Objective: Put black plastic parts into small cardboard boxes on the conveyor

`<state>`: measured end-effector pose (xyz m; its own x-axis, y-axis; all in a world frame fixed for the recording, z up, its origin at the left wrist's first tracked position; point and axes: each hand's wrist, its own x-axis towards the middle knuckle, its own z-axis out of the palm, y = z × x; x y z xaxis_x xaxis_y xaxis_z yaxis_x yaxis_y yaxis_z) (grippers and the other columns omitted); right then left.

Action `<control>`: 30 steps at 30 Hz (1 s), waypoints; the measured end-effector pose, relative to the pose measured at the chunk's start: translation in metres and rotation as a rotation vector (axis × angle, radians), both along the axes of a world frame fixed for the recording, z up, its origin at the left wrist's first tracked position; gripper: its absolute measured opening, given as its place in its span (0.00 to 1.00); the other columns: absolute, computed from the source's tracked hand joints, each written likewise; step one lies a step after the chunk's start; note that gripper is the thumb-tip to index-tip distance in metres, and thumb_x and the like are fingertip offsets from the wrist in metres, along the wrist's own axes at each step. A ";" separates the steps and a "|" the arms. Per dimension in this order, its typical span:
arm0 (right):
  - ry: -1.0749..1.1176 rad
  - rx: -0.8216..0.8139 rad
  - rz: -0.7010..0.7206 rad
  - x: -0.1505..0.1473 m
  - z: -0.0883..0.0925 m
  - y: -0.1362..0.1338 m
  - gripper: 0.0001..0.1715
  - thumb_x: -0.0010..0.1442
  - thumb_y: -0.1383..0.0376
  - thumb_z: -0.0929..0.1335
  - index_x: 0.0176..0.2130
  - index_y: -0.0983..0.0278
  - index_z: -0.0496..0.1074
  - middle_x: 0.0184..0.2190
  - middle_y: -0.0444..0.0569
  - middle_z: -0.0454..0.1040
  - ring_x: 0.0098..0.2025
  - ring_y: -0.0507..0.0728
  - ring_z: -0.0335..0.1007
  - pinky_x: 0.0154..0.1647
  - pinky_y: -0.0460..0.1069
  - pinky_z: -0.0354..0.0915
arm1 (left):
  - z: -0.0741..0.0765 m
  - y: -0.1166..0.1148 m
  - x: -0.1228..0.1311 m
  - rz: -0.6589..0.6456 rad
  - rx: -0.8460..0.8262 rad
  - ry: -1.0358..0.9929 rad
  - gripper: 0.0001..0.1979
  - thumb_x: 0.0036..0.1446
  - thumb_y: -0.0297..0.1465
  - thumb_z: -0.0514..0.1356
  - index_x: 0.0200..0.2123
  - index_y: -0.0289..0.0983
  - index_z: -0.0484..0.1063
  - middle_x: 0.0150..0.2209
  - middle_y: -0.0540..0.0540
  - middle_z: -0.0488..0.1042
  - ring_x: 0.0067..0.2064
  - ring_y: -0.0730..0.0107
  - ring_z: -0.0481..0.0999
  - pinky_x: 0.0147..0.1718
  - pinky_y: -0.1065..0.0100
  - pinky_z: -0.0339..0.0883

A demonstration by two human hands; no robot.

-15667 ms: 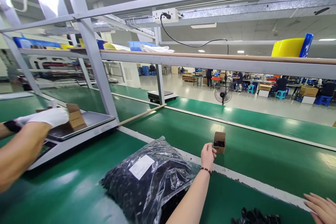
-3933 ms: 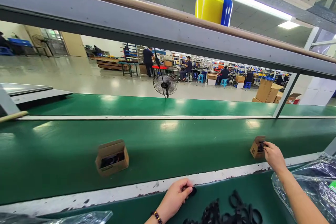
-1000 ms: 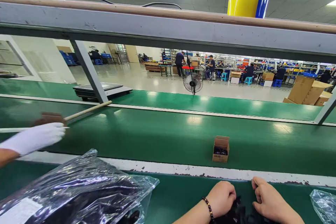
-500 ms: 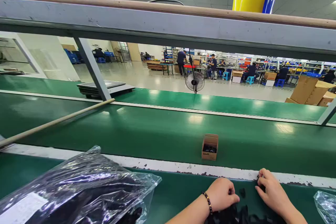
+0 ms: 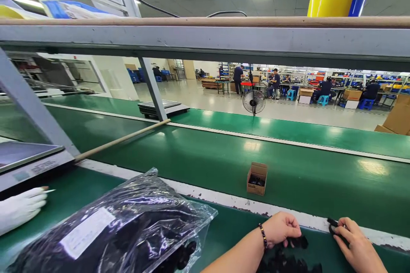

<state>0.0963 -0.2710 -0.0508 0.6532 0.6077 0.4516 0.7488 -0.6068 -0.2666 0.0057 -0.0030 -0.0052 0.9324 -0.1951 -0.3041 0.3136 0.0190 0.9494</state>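
My left hand (image 5: 283, 231), with a beaded bracelet at the wrist, is closed on a small black part (image 5: 300, 242) just above a pile of similar black parts (image 5: 283, 262). To its right, my right hand (image 5: 354, 243) pinches another small black piece (image 5: 333, 222) near the white strip. What kind of parts these are I cannot make out. A clear plastic bag (image 5: 128, 222) full of black parts lies to the left, with a white label and some parts showing at its open end. Beyond my hands, a small cardboard box (image 5: 256, 179) with black parts inside stands on the green belt.
At the far left is a co-worker's white-gloved hand (image 5: 24, 209), below a scale (image 5: 32, 162). A wooden rod (image 5: 123, 138) crosses the green belt (image 5: 198, 158). A shelf beam (image 5: 205, 38) runs overhead. Another scale (image 5: 163, 107) and a fan (image 5: 253, 102) stand farther back.
The view has swung left, bringing the gloved hand and near scale into sight. My left hand now has a black part in its fingers, and the piece in my right hand shows more clearly.
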 end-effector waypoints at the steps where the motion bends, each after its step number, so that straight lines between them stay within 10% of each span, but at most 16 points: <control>1: 0.008 0.004 -0.001 0.000 0.000 0.000 0.13 0.62 0.57 0.61 0.33 0.59 0.70 0.40 0.52 0.65 0.40 0.60 0.67 0.38 0.53 0.67 | 0.003 0.005 0.000 0.029 -0.018 -0.015 0.24 0.28 0.47 0.68 0.23 0.34 0.67 0.20 0.53 0.66 0.18 0.79 0.61 0.17 0.74 0.52; 11: 0.124 0.012 0.022 -0.002 0.003 -0.001 0.14 0.64 0.57 0.58 0.34 0.60 0.68 0.39 0.52 0.64 0.37 0.57 0.68 0.39 0.52 0.68 | 0.006 0.028 0.008 0.201 0.129 -0.090 0.18 0.41 0.42 0.65 0.25 0.34 0.65 0.18 0.57 0.60 0.17 0.84 0.51 0.17 0.76 0.44; 16: 0.123 -0.001 0.008 -0.003 0.002 -0.002 0.15 0.64 0.58 0.58 0.35 0.60 0.69 0.42 0.53 0.63 0.37 0.56 0.69 0.39 0.52 0.68 | 0.000 0.012 0.002 0.130 0.352 -0.166 0.02 0.46 0.26 0.59 0.27 0.33 0.69 0.19 0.56 0.63 0.20 0.78 0.59 0.22 0.74 0.53; 26: 0.106 0.039 0.006 -0.001 0.003 -0.002 0.16 0.63 0.56 0.59 0.33 0.60 0.70 0.41 0.52 0.65 0.37 0.57 0.70 0.38 0.51 0.69 | 0.011 0.008 -0.011 -0.215 0.858 -0.574 0.08 0.48 0.22 0.58 0.33 0.37 0.73 0.34 0.47 0.73 0.39 0.65 0.71 0.41 0.68 0.63; 30: 0.087 0.058 0.014 -0.001 0.004 -0.001 0.17 0.62 0.55 0.59 0.32 0.60 0.72 0.40 0.52 0.67 0.37 0.57 0.70 0.37 0.50 0.70 | 0.010 0.007 -0.011 -0.163 0.755 -0.528 0.07 0.51 0.23 0.57 0.32 0.37 0.73 0.36 0.46 0.73 0.41 0.64 0.70 0.45 0.66 0.62</control>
<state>0.0954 -0.2724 -0.0464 0.6834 0.5917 0.4277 0.7294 -0.5783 -0.3654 -0.0052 0.0038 0.0045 0.9646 -0.2587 0.0519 -0.2173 -0.6672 0.7125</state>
